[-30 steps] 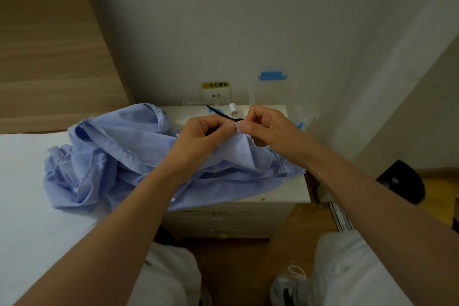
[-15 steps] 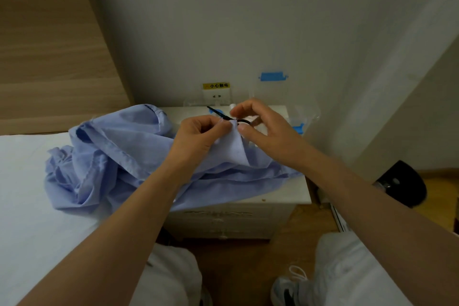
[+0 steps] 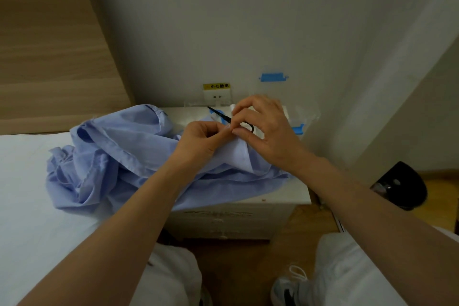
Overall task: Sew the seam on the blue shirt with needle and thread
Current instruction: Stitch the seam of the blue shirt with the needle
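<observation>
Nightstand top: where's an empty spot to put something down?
On the nightstand, only the front right corner past the blue shirt, and a strip at the back between the shirt and the scissors. The bed left of the shirt is barest. It's crowded around the scissors, by the plastic bag.

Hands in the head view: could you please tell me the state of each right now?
Left hand: pinching a fold of the blue shirt.
Right hand: pinching at the same fold; anything finer cannot be told.
</observation>
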`<state>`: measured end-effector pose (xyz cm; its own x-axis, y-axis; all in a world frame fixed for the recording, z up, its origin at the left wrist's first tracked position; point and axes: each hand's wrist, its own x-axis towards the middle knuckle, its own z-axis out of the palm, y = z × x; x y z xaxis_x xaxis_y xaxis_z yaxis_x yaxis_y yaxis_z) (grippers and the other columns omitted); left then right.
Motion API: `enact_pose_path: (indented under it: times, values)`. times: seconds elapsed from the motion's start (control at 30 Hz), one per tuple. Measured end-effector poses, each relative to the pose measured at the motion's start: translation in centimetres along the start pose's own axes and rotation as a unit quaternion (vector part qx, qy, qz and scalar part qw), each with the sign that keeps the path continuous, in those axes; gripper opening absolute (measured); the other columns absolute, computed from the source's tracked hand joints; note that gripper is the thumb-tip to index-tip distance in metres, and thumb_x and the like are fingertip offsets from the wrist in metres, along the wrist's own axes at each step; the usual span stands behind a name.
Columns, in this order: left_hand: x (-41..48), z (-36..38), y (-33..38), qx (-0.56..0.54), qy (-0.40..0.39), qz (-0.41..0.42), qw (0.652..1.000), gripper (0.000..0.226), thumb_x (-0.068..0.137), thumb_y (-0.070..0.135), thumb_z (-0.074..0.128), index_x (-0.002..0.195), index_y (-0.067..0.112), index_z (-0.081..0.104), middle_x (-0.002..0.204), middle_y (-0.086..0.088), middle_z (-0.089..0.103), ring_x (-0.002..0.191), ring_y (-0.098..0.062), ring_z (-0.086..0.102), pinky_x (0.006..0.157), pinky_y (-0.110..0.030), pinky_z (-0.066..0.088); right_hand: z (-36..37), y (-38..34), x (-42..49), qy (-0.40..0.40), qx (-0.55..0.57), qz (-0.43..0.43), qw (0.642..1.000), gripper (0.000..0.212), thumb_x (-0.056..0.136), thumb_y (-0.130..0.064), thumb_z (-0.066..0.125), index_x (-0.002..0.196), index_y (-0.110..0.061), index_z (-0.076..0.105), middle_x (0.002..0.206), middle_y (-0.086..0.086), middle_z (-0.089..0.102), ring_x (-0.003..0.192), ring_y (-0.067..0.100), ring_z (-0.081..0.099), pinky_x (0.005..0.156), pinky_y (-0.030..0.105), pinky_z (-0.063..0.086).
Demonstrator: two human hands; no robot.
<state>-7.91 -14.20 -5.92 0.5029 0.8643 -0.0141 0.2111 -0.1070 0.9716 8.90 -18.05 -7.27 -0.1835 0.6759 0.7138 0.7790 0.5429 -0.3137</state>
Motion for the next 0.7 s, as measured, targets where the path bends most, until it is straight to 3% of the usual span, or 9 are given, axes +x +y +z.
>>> enact_pose_path:
  times: [0.1,0.2,0.3,0.33,0.4,0.47,0.53,0.57,0.7]
  values:
    - [0.3,0.1,-0.4,0.054,0.029,0.017,0.998,0.034,0.094,0.026,0.059,0.083,-0.006,0.067,0.074,-0.031,0.056,0.061,-0.018,0.046,0.058,-0.025,0.038,-0.8,-1.4,0.6,0.008,0.198,0.097,0.975,0.012,0.100,-0.014,0.045,0.096,-0.010,0.056,0.107,0.008,0.065,0.105,0.015,0.060,0.090,0.027,0.044]
    - [0.6,-0.1,-0.6,0.085,0.092,0.025,0.992,0.028,0.093,0.021,0.060,0.077,-0.001,0.068,0.065,-0.014,0.057,0.058,-0.006,0.044,0.055,-0.016,0.036,-2.6,-2.1,1.8,0.139,0.435,0.250,0.854,0.011,0.105,-0.010,0.035,0.098,-0.009,0.043,0.073,0.003,0.063,0.067,0.013,0.063,0.069,0.020,0.052]
    - [0.6,-0.5,-0.6,0.108,0.140,0.039,0.983,0.025,0.093,0.020,0.060,0.071,0.008,0.066,0.059,0.000,0.056,0.053,0.000,0.046,0.050,-0.009,0.035,-4.7,-0.5,2.4,0.331,0.426,0.362,0.760,0.016,0.103,-0.012,0.038,0.088,-0.017,0.042,0.054,-0.009,0.038,0.045,0.007,0.031,0.041,0.020,0.032]
    - [0.6,-0.6,-0.6,0.113,0.147,0.047,0.981,0.026,0.093,0.020,0.060,0.069,0.011,0.065,0.059,0.002,0.056,0.053,0.001,0.048,0.051,-0.008,0.036,-5.1,0.1,2.5,0.360,0.381,0.384,0.760,0.017,0.100,-0.012,0.040,0.085,-0.019,0.044,0.053,-0.010,0.036,0.045,0.006,0.028,0.040,0.019,0.026]
    - [0.5,-0.5,-0.6,0.123,0.155,0.061,0.978,0.025,0.092,0.019,0.060,0.067,0.017,0.063,0.058,0.005,0.057,0.054,0.003,0.050,0.051,-0.008,0.037,-5.8,0.6,2.4,0.320,0.291,0.404,0.806,0.018,0.095,-0.014,0.047,0.079,-0.021,0.050,0.050,-0.013,0.039,0.045,0.004,0.030,0.041,0.019,0.025]
    - [0.5,-0.4,-0.5,0.125,0.162,0.070,0.976,0.024,0.091,0.019,0.061,0.068,0.020,0.063,0.060,0.007,0.059,0.055,0.004,0.052,0.052,-0.008,0.038,-5.4,0.5,2.4,0.151,0.213,0.398,0.879,0.016,0.093,-0.018,0.056,0.078,-0.021,0.060,0.047,-0.012,0.047,0.045,0.002,0.038,0.043,0.016,0.035]
    - [0.5,-0.1,-0.4,0.124,0.166,0.083,0.975,0.022,0.091,0.018,0.062,0.069,0.019,0.064,0.060,0.009,0.060,0.055,0.004,0.052,0.053,-0.008,0.038,-4.4,-0.2,2.1,-0.025,0.196,0.377,0.905,0.005,0.090,-0.023,0.065,0.087,-0.020,0.067,0.050,-0.002,0.051,0.052,0.012,0.045,0.052,0.028,0.053]
    - [0.5,0.0,-0.4,0.128,0.166,0.092,0.974,0.021,0.091,0.018,0.062,0.070,0.018,0.064,0.060,0.010,0.059,0.055,0.004,0.052,0.053,-0.008,0.038,-3.8,-0.6,1.9,-0.076,0.193,0.362,0.909,0.005,0.088,-0.023,0.068,0.090,-0.019,0.069,0.047,0.000,0.045,0.052,0.017,0.041,0.053,0.035,0.051]
    - [0.4,0.0,-0.5,0.141,0.161,0.110,0.971,0.018,0.091,0.020,0.063,0.073,0.017,0.065,0.062,0.007,0.061,0.059,-0.001,0.054,0.054,-0.010,0.040,-2.0,-1.6,1.2,-0.092,0.156,0.297,0.937,0.012,0.085,-0.027,0.072,0.086,-0.015,0.068,0.040,-0.010,0.031,0.040,0.008,0.028,0.046,0.019,0.027]
